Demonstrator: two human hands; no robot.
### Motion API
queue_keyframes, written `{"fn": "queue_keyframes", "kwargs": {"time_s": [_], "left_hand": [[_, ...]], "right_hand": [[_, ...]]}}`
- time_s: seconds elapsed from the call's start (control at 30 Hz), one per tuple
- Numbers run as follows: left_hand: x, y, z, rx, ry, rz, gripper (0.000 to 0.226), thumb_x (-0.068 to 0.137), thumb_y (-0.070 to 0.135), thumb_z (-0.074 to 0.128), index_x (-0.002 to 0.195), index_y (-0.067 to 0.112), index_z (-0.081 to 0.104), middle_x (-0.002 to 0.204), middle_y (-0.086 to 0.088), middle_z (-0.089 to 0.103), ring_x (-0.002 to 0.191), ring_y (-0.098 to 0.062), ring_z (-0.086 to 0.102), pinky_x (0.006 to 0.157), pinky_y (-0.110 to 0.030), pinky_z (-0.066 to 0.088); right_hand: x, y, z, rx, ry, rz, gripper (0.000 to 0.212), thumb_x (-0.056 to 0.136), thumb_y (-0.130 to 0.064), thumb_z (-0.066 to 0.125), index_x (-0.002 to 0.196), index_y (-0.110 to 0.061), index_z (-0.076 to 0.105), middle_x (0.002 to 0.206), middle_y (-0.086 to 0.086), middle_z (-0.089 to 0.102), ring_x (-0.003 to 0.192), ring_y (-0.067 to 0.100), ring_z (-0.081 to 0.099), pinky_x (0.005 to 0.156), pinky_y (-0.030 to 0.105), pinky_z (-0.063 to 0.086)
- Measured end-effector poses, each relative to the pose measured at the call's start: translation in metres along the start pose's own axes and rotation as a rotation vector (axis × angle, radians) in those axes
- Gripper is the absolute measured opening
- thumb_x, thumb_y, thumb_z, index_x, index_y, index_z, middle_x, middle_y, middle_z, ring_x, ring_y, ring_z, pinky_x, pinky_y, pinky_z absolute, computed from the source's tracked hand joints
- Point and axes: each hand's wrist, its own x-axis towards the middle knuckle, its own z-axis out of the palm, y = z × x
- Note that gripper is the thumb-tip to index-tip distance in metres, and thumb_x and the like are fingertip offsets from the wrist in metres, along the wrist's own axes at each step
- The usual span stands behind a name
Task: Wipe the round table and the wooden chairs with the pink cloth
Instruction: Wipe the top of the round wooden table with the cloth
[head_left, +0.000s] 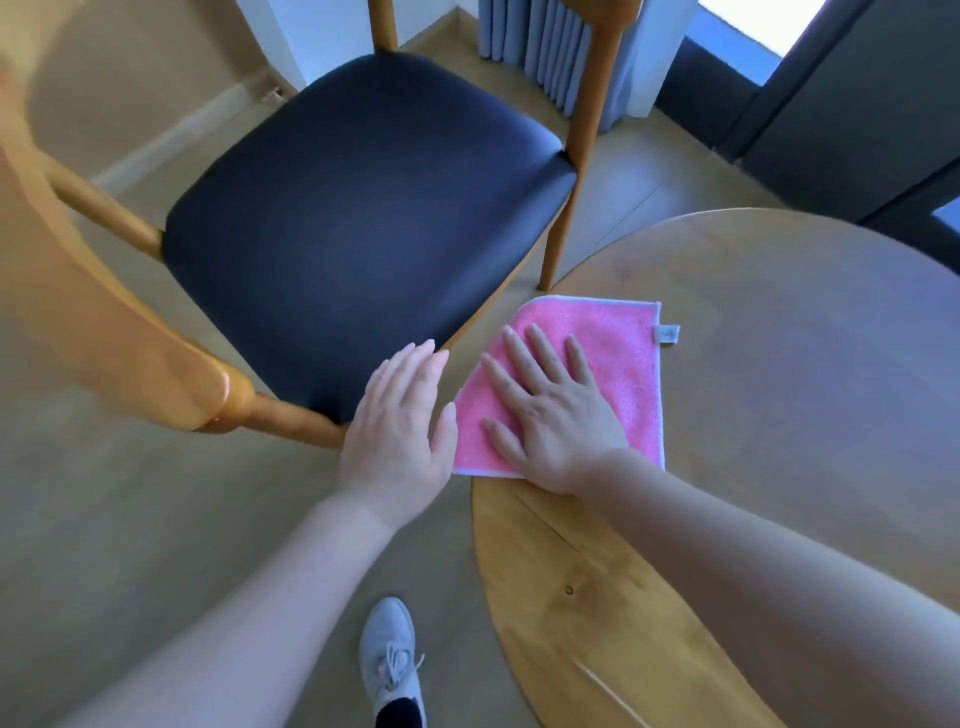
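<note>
— Two hands showed. Right hand (553, 415), fingers spread flat, pressed the pink cloth (618, 364) at the round desk (779, 374) edge. Left hand (400, 415), open, hovered beside the chair (363, 218).

— Risk?

— Cloth overhung the rim; a sweep outward could probably drag it onto the floor (130, 519).

A pale wood-plank floor (130, 519) fills the lower left. A light grey lace-up sneaker (390, 660) with a dark sock stands on it at the bottom edge. Pleated blue curtains (550, 47) hang at the top, next to a dark grey upholstered panel (841, 104) on the right.
</note>
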Motion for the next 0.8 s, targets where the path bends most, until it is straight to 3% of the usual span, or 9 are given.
{"fn": "queue_keyframes", "kwargs": {"time_s": [0.23, 0.47, 0.67, 0.8], "left_hand": [[-0.023, -0.01, -0.003, 0.014, -0.011, -0.007, 0.046, 0.091, 0.013, 0.046, 0.133, -0.006, 0.048, 0.14, -0.019, 0.047, 0.133, -0.035, 0.04, 0.108, -0.053, 0.033], [-0.044, -0.024, 0.005, 0.023, -0.054, -0.037, 0.051, 0.094, 0.024, 0.035, 0.135, -0.003, 0.046, 0.141, -0.017, 0.046, 0.134, -0.033, 0.039, 0.109, -0.052, 0.033], [-0.024, -0.027, 0.009, 0.01, -0.029, -0.037, 0.047, 0.093, 0.017, 0.042, 0.135, -0.003, 0.046, 0.142, -0.016, 0.046, 0.135, -0.032, 0.038, 0.109, -0.052, 0.033], [-0.004, -0.026, 0.008, 0.022, -0.037, -0.037, 0.052, 0.095, 0.026, 0.033, 0.138, 0.0, 0.045, 0.144, -0.013, 0.044, 0.137, -0.028, 0.035, 0.111, -0.049, 0.032]], "right_hand": [[-0.042, -0.028, 0.007, -0.032, -0.073, -0.255, 0.061, 0.095, -0.056, 0.027, 0.139, -0.019, 0.047, 0.155, 0.01, 0.029, 0.146, 0.03, 0.01, 0.117, 0.055, 0.005], [-0.031, -0.02, 0.003, 0.0, -0.035, -0.462, 0.046, 0.094, -0.053, 0.035, 0.117, -0.021, 0.059, 0.127, 0.003, 0.055, 0.138, 0.03, 0.031, 0.117, 0.054, 0.009], [0.008, -0.001, -0.004, -0.032, 0.022, -0.366, 0.045, 0.093, -0.055, 0.032, 0.1, -0.021, 0.062, 0.106, -0.001, 0.059, 0.12, 0.025, 0.044, 0.117, 0.05, 0.009], [0.035, 0.02, -0.01, -0.023, 0.071, -0.261, 0.042, 0.094, -0.052, 0.031, 0.091, -0.022, 0.06, 0.094, -0.003, 0.056, 0.105, 0.023, 0.049, 0.115, 0.05, 0.014]]}}
